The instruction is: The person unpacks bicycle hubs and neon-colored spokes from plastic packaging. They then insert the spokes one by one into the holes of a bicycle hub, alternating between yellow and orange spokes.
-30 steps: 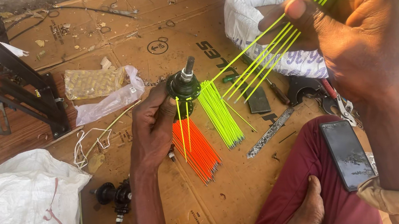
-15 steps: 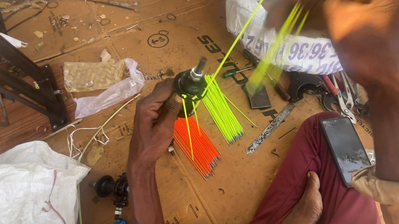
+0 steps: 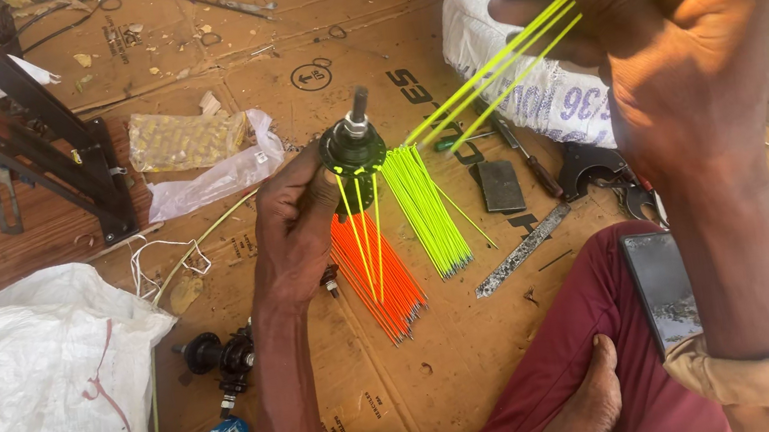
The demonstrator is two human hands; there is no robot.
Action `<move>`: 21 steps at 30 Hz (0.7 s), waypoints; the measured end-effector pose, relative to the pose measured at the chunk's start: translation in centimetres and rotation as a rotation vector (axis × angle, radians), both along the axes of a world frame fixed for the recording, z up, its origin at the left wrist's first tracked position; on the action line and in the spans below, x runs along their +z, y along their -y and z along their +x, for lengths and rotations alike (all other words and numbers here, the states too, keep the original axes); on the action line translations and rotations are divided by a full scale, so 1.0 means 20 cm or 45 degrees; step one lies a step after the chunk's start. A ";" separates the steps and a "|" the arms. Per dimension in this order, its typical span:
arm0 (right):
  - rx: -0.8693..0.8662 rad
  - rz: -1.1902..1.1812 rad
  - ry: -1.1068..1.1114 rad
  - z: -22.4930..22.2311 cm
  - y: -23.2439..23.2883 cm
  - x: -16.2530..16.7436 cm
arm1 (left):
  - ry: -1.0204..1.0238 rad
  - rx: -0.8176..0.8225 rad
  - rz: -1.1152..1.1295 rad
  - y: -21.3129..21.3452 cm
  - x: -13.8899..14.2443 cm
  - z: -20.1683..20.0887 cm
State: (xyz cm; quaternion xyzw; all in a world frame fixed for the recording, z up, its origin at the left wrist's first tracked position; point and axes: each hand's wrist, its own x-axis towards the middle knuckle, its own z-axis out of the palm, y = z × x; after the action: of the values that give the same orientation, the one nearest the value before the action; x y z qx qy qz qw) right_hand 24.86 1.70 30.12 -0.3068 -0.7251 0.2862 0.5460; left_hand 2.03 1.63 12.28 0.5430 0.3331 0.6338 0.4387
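My left hand [image 3: 292, 234] grips a black wheel hub [image 3: 352, 145] with a metal axle, held upright above the cardboard. A few neon yellow spokes [image 3: 362, 234] hang down from its flange. My right hand [image 3: 683, 54] is raised close to the camera, pinching a small bunch of neon yellow spokes [image 3: 504, 64] that slant down toward the hub. On the cardboard below lie a pile of orange spokes [image 3: 379, 282] and a pile of neon yellow spokes [image 3: 423, 205].
I sit on flattened cardboard [image 3: 445, 358], legs in maroon trousers, a bare foot [image 3: 582, 409] in front. A phone [image 3: 665, 282] rests on my right thigh. Another black hub [image 3: 223, 354], a metal file [image 3: 522, 249], white sacks [image 3: 29, 396] [image 3: 525, 76] and a dark metal frame [image 3: 24, 146] lie around.
My right hand has steadied, with the yellow spokes again slanting toward the hub. The left hand still holds the hub upright.
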 end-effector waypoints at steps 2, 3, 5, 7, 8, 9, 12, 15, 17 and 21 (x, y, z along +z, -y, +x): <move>0.026 -0.030 0.002 0.02 -0.03 -0.01 | -0.021 -0.007 0.000 0.00 0.00 -0.01; 0.030 -0.040 0.002 0.03 -0.04 -0.02 | -0.006 -0.033 0.003 0.00 0.00 -0.01; 0.027 -0.030 -0.005 0.04 -0.05 -0.05 | 0.015 -0.062 -0.008 0.00 0.00 -0.01; 0.034 0.009 -0.026 0.04 -0.07 -0.07 | 0.015 -0.072 -0.032 0.00 -0.01 0.00; 0.034 0.019 -0.037 0.04 -0.08 -0.08 | 0.000 -0.079 -0.008 -0.01 -0.01 0.00; 0.034 0.029 -0.048 0.04 -0.09 -0.08 | -0.013 -0.087 0.017 -0.01 -0.01 0.00; 0.035 0.004 -0.063 0.03 -0.11 -0.09 | -0.052 -0.073 0.031 -0.02 -0.01 0.00; 0.069 0.007 -0.071 0.03 -0.11 -0.09 | -0.035 -0.085 0.044 -0.03 -0.02 0.00; 0.070 0.018 -0.053 0.04 -0.11 -0.08 | -0.023 -0.086 0.019 -0.03 -0.03 0.00; 0.029 0.013 0.000 0.02 -0.09 -0.07 | -0.029 -0.058 -0.071 -0.03 -0.04 0.01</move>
State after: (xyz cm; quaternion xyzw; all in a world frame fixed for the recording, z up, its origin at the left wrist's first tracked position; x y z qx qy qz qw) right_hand 25.22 3.52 28.76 -0.2958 -0.7301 0.2887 0.5442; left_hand 2.15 2.29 11.53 0.5452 0.3430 0.6079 0.4642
